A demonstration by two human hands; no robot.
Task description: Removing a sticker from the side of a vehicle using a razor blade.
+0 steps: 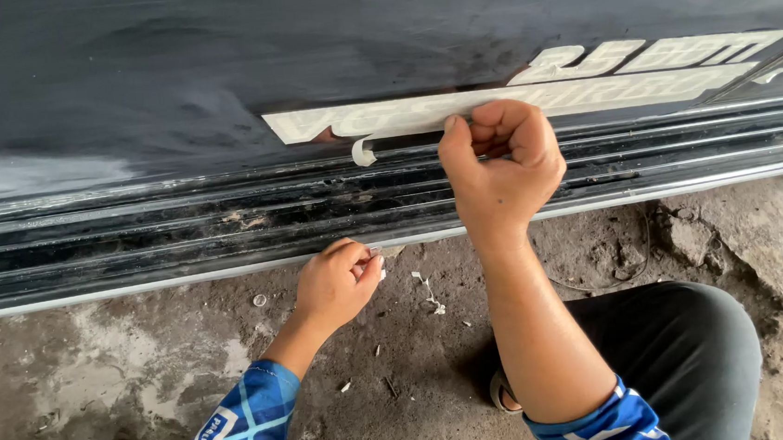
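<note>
1. The dark vehicle body panel (166, 79) fills the upper part of the view. It is glossy and dusty, and it reflects some light at the left.
2. Under the panel runs the black side sill (132, 236), with long ribs and a pale lower edge just over the ground.
3. The concrete floor (69, 385) is rough, stained and cracked. Small pale scraps (430, 293) lie on it between the two hands.
4. The person's knee in dark trousers (691, 355) is at the lower right, and both forearms come out of blue patterned sleeves (240, 427).
5. The pale decal (586, 84) is stuck on the lower edge of the panel. It is a long strip with cut-out letter shapes, and one thin end (364, 149) curls away from the paint at the left.
6. The right hand (501, 160) is raised to the decal. Its fingers are curled together and the thumb tip presses on the lower edge of the decal, near the middle of the strip.
7. The left hand (336, 285) is low, just before the sill edge. Its fingers are closed together on a small pale piece, which is too small to tell what it is.
</note>
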